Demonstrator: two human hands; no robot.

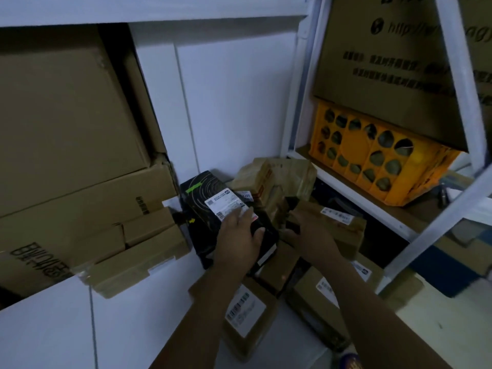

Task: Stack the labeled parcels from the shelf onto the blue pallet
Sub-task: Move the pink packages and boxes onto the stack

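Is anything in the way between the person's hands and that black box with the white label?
Nothing visible. The left hand lies on top of the black cardboard box with the white label. The right hand is close beside it, among brown taped parcels.

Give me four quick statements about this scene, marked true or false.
1. The left hand rests on the black box. True.
2. The orange crate sits on the floor. False: it sits on a shelf.
3. The black box bears a white label. True.
4. The right hand holds the orange crate. False: it is down among the brown parcels.
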